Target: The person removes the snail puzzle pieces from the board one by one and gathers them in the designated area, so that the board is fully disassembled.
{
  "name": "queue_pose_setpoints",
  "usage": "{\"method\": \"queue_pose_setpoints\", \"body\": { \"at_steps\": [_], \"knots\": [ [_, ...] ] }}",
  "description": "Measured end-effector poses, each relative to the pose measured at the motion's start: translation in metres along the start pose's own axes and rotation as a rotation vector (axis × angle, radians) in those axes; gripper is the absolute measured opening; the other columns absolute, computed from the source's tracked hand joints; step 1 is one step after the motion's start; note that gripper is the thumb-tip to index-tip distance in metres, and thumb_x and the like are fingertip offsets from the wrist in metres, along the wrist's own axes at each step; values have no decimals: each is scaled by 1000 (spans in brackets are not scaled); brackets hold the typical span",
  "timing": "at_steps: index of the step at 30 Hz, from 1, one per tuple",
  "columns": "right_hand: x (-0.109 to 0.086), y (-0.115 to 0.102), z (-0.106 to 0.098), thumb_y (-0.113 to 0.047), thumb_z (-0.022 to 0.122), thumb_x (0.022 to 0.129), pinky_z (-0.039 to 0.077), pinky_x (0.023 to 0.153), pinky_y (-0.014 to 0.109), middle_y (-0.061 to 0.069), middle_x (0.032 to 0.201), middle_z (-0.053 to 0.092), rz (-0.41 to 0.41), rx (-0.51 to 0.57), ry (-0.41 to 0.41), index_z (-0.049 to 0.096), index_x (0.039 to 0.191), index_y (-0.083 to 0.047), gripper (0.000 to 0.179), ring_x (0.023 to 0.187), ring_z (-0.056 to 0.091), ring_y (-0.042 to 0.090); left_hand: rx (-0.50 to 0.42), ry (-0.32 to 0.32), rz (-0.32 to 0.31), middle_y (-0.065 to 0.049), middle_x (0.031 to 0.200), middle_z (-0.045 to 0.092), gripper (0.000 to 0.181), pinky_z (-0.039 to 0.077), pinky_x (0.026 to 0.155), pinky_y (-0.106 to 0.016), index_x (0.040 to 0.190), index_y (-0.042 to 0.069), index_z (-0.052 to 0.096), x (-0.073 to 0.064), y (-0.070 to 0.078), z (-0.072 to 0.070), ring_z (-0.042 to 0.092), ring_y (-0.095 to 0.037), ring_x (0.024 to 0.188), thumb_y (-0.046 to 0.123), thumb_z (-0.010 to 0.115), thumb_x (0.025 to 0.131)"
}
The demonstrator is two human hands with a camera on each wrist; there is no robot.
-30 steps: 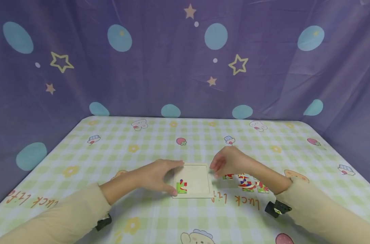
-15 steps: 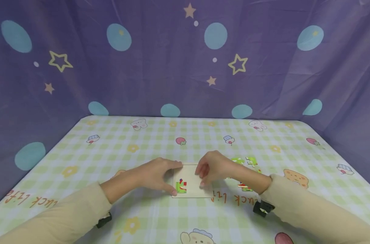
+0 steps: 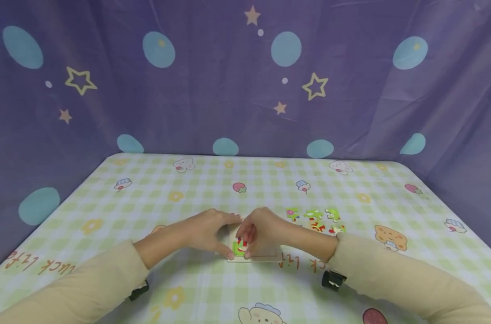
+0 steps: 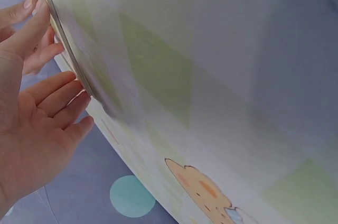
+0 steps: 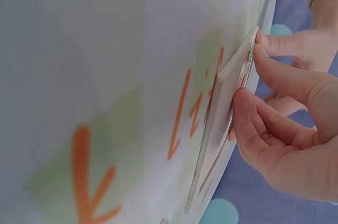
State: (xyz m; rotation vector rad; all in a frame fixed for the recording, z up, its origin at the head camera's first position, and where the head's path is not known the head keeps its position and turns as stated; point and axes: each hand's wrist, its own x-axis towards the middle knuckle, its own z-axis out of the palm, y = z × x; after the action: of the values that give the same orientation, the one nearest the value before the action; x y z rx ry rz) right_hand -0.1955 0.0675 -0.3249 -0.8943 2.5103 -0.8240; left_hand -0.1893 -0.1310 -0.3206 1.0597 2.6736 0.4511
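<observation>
In the head view, a shallow white puzzle tray [image 3: 265, 258] lies flat at the table's middle. My left hand [image 3: 202, 230] holds its left side, thumb at the near corner and forefinger at the far one. A green-and-red jigsaw piece [image 3: 237, 249] sits in the tray's near left corner. Over that corner my right hand [image 3: 265, 231] pinches another small piece, mostly hidden by the fingers. In the right wrist view, thumb and fingertips of the right hand [image 5: 288, 129] are low against the tray [image 5: 219, 113], with a thin coloured strip between them.
Several loose jigsaw pieces [image 3: 313, 215] lie right of the tray, some hidden behind the right forearm. The checked tablecloth [image 3: 148, 193] bears printed drawings and lettering. Behind the table hangs a purple curtain [image 3: 229, 90]. A dark camera [image 3: 333, 280] is strapped at the right wrist.
My right hand has moved left from beside the loose pieces, across the tray, to the piece in its near left corner. The left hand has stayed on the tray.
</observation>
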Motion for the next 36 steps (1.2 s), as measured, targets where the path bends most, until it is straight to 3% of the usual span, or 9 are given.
{"method": "queue_pose_setpoints", "body": {
  "at_steps": [11,23,36],
  "knots": [
    [-2,-3,5,-7,90,61,49,60,10,3,75,70,-57,-30,11,74,92,-5,34,62,56,-1,-23,-16,-35,-16,143,52,84,38,114,-45,137,-1,50,0,0,1,46,-32,136,42,82,72],
    [3,-3,4,-1,86,65,50,62,10,3,74,69,50,83,-6,70,88,-3,28,63,57,1,-26,-29,-69,-15,145,50,85,38,114,-46,139,1,48,1,1,1,46,-32,137,42,82,72],
    [1,-3,2,5,81,65,49,60,11,4,73,69,98,158,4,73,86,-2,23,61,56,2,-25,-20,-43,-16,143,51,86,37,114,-46,138,-1,49,2,0,1,46,-33,136,42,82,72]
  ]
}}
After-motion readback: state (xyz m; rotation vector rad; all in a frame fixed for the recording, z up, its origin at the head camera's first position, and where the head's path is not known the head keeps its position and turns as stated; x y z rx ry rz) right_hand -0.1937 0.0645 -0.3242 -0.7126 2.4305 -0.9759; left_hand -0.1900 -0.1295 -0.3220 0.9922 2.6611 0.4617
